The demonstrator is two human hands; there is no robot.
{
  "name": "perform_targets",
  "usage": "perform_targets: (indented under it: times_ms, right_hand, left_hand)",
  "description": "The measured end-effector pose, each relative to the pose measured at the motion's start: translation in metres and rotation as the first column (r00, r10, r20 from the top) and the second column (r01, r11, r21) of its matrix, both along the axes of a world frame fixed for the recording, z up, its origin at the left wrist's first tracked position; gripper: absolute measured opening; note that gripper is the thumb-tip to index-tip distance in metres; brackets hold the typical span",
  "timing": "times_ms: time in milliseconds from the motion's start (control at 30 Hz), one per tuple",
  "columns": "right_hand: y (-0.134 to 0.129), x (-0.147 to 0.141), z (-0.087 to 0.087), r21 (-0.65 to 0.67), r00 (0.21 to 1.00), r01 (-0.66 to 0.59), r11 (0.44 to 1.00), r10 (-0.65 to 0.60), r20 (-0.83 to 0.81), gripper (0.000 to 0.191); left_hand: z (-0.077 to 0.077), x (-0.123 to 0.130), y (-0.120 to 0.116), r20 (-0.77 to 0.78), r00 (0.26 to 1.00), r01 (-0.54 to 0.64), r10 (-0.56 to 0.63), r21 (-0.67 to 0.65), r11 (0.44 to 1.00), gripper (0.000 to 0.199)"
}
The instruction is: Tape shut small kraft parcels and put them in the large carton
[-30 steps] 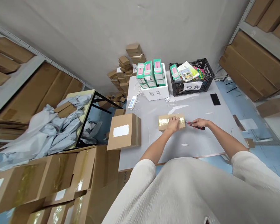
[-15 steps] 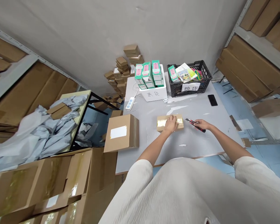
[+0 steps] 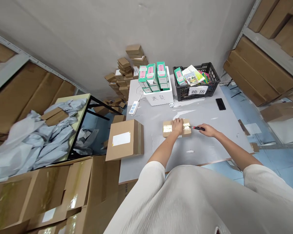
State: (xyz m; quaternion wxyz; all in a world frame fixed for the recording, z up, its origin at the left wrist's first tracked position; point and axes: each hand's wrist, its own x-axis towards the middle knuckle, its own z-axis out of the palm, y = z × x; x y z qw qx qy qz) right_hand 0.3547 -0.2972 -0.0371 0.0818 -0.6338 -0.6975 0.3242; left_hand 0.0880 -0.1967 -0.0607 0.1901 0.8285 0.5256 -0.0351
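Note:
A small cardboard box point(image 3: 167, 128) with shiny tape along its top lies on the grey table point(image 3: 161, 152). My left hand point(image 3: 177, 126) is laid across the middle of this box, its fingers curled at the far edge, gripping it. My right hand point(image 3: 208, 130) is closed around the red and black handle of a utility knife point(image 3: 198, 128). The knife points left, and its tip is at the right end of the box's taped top. Whether the blade has entered the tape is too small to tell.
A larger cardboard box point(image 3: 123, 139) with a white label stands at the table's left edge. Behind are a white bin point(image 3: 159, 98) of green-and-pink boxes and a black crate point(image 3: 211, 87) with booklets. A phone point(image 3: 220, 104) lies at the right; a white power strip point(image 3: 134, 107) at the left.
My right hand has moved left and slightly up, bringing the knife from beside the box to its right end. My left hand has shifted a little on the box, its fingers now nearer the far edge.

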Motion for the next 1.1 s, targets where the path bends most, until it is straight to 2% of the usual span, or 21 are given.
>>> perform_targets:
  times_ms: [267, 500, 733, 967, 1100]
  right_hand:
    - [0.003, -0.003, 0.005, 0.028, 0.988, -0.046, 0.999, 0.041, 0.149, 0.048]
    - [0.003, -0.004, 0.002, 0.037, 0.99, -0.035, 0.999, 0.03, 0.135, 0.049]
    - [0.004, -0.013, -0.004, 0.049, 0.996, -0.007, 0.999, 0.002, 0.093, 0.047]
    - [0.003, -0.02, -0.015, 0.06, 0.992, 0.061, 0.996, -0.067, 0.105, 0.047]
    - [0.004, -0.013, -0.018, 0.087, 0.984, 0.035, 0.996, -0.049, 0.17, 0.048]
  left_hand:
    - [-0.003, -0.004, 0.004, 0.003, 1.0, 0.031, -0.031, -0.014, 0.999, 0.062]
    - [-0.011, -0.007, -0.005, 0.026, 0.998, 0.063, -0.064, 0.018, 0.998, 0.067]
    - [-0.011, -0.006, -0.006, 0.028, 0.998, 0.058, -0.059, 0.011, 0.998, 0.066]
    - [-0.016, -0.008, -0.006, 0.023, 0.998, 0.054, -0.055, 0.018, 0.998, 0.066]
    - [-0.016, -0.008, -0.006, 0.028, 0.999, 0.046, -0.047, 0.013, 0.999, 0.064]
